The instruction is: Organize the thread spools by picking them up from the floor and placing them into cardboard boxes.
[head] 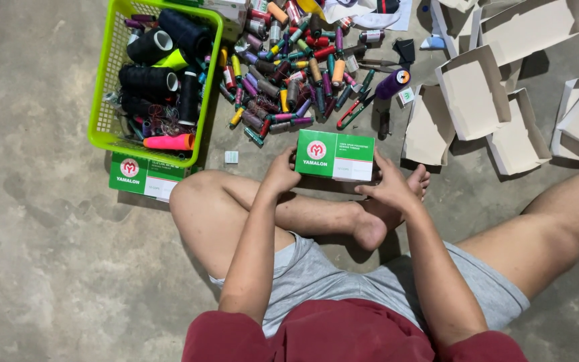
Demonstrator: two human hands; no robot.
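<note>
Centre frame: green-and-white box (334, 155) clamped at both ends, left hand (281, 173) and right hand (389, 188) wrapped round it, above crossed legs. Looks shut. Loose thread spools (289, 74) heaped top centre, unsorted. Green basket (105, 100) upper left, part filled with big cones. Second matching box (143, 175) beneath basket. Opened empty cartons (474, 94) upper right. Roughly midway; plenty of spools left.

Red shirt, grey shorts, bare feet

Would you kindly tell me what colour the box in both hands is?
Green with a white strip, the box shows best in the head view.
</note>
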